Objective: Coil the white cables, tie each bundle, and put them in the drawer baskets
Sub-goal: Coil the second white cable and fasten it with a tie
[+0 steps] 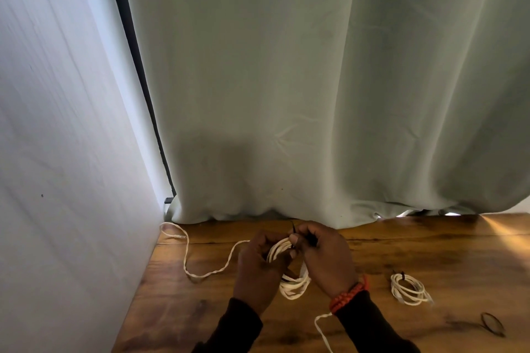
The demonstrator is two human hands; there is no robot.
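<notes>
Above the wooden table (430, 255), my left hand (258, 269) grips a coil of white cable (292, 284) near its top. My right hand (324, 255) pinches a thin black tie (294, 233) at the top of the same coil. A loose tail of this cable (198, 269) trails left across the table toward the wall. Another white end (321, 327) hangs below my right wrist. A second white cable bundle (408, 289), tied with a dark tie, lies on the table to the right.
A pale green curtain (315, 94) hangs down to the table's back edge. A white wall (63, 152) borders the table on the left. A dark loop-shaped tie (491, 324) lies near the front right. No drawer or basket is in view.
</notes>
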